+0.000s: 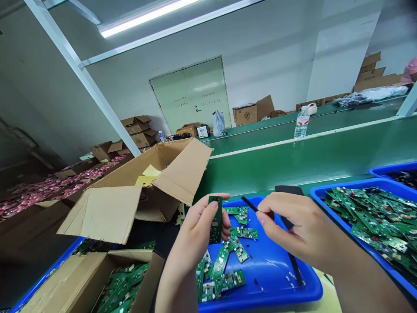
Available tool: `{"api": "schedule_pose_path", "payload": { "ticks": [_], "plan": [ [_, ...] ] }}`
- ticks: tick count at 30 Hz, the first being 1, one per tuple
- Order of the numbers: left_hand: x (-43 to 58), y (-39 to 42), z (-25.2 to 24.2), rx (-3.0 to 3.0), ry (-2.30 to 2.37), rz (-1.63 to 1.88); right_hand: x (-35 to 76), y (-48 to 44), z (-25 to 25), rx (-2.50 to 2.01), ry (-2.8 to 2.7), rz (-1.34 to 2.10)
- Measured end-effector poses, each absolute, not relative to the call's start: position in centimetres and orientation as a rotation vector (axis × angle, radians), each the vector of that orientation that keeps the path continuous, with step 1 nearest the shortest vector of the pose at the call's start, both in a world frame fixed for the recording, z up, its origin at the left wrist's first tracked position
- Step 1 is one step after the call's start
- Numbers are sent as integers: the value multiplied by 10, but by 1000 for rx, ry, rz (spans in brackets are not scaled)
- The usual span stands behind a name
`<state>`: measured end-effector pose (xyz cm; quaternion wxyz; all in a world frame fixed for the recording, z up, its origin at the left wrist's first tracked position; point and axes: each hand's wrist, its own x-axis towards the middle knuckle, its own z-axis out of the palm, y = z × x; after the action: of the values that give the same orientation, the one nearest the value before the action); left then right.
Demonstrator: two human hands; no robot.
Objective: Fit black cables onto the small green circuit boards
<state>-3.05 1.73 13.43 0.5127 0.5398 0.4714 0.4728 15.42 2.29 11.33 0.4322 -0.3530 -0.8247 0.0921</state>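
Observation:
My left hand [198, 221] grips a green circuit board [215, 221] upright, the thumb near its top end. In my right hand [289, 217] a thin black strip [249, 203] is pinched between thumb and fingers, its tip pointing left toward the board but apart from it. Both hands are above a blue tray [276, 278]. Several loose circuit boards [230, 281] lie in the tray's left part, with small white and black bits on its floor. Another black strip [295, 269] rests in the tray at the right, partly hidden by my right hand.
At the right a blue bin [325, 191] is heaped with circuit boards [374, 217]. An open carton [182, 174] stands at the left, and a smaller carton [107, 261] with boards sits in front. Behind runs a green conveyor [325, 156] bearing a water bottle [302, 124].

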Motion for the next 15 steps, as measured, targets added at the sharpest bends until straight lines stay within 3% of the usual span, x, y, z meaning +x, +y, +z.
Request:
{"api": "schedule_pose_path", "payload": {
  "ticks": [15],
  "plan": [
    [-15, 15, 131, 1183, 966, 1034, 146, 32, 107, -783, -2200, -57]
  ]
}}
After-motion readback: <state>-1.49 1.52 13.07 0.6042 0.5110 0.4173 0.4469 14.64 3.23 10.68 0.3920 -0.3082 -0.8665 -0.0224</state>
